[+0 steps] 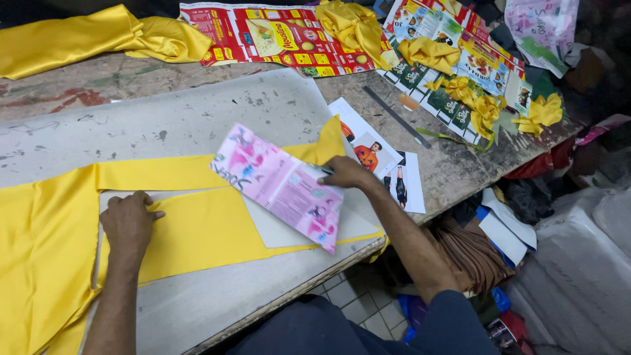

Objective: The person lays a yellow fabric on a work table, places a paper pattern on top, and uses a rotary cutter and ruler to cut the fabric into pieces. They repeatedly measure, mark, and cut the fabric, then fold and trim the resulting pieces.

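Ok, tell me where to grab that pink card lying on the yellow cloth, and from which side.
Take the pink card by its near right corner, which juts past the yellow cloth toward the table edge. Come in from the right, probably beside the right hand already resting on its upper edge. The card lies flat, so a thumb slid under that overhanging corner should lift it.

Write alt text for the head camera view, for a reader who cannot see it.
A person's left hand presses flat on yellow fabric spread over a grey worktable, while the right hand holds a pen-like tool against a pink printed card lying on the cloth. Yellow scraps, flattened packaging sheets and a dark ruler lie beyond.
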